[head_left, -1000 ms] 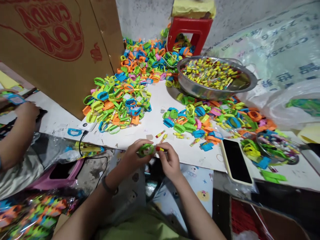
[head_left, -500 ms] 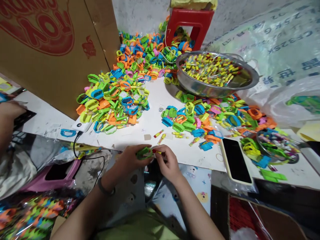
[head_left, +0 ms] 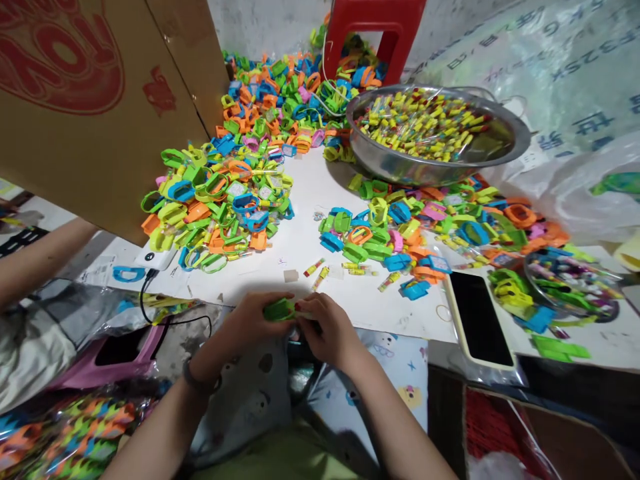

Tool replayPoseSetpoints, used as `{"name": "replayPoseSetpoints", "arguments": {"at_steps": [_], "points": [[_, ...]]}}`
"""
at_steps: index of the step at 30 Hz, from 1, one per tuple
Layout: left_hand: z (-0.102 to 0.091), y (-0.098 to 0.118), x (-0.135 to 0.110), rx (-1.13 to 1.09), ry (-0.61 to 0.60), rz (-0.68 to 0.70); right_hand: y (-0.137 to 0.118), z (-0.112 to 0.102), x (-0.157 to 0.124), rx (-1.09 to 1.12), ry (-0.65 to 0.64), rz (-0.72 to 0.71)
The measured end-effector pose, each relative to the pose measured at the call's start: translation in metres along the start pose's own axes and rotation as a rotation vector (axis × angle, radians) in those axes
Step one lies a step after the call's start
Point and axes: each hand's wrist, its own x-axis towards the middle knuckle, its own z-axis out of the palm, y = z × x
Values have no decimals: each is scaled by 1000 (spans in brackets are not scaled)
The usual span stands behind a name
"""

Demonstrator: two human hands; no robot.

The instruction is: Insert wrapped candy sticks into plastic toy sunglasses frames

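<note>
Two hands: left hand (head_left: 250, 325) and right hand (head_left: 327, 330) meet at lower centre of the frame, at the near edge of the white table (head_left: 305, 250).
Grip, left: fingers closed around a green toy band (head_left: 279, 309).
Grip, right: fingertips pinched on the band's right end; a small red-tipped piece shows between them, too small to tell more.
Piece in hand: green toy band, held just above the table edge, touching both hands.
Apparently done: the heap of bands (head_left: 215, 207) at centre left, several with yellow sticks tucked in, as far as can be seen.
Apparently left: the mixed pile (head_left: 430, 223) at centre right and the far heap (head_left: 285, 100) at top centre; judged a large share.
Supply: metal bowl (head_left: 440, 167) of yellow sticks at upper right, well filled; loose sticks (head_left: 315, 268) lie just beyond the hands.
Progress, judged: midway at best.
Nearby: phone (head_left: 477, 320) at lower right; another person's arm (head_left: 40, 257) at left edge.
</note>
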Motion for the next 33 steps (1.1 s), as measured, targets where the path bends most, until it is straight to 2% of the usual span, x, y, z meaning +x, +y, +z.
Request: {"name": "replayPoseSetpoints", "arguments": {"at_steps": [5, 9, 13, 15, 18, 20, 22, 25, 28, 30, 32, 33], "points": [[-7, -3, 6, -105, -183, -82, -8, -3, 1, -227, -126, 3], [-17, -6, 14, -135, -334, -103, -13, 2, 5, -208, -91, 2], [-27, -10, 24, -134, -387, -71, -15, 8, 12, -187, -63, -3], [-31, -8, 27, -114, -372, -53, -13, 11, 16, -207, -65, 9], [-40, 0, 26, 9, -256, -2, -5, 13, 23, -224, -31, 25], [-54, 8, 23, 129, -129, 21, 4, 9, 28, -222, 64, 24], [-74, 20, 19, 238, 32, 52, 16, -1, 31, -267, 210, 40], [-116, 43, 22, 375, 311, 94, 34, -21, 28, -478, 384, 140], [-161, 65, 41, 527, 597, 135, 46, -38, 15, -719, 375, 298], [-183, 75, 60, 655, 723, 157, 49, -43, 5, -799, 338, 383], [-194, 81, 75, 787, 797, 123, 51, -44, -2, -819, 317, 424], [-194, 83, 80, 840, 824, 102, 52, -43, -4, -818, 310, 437]]}}
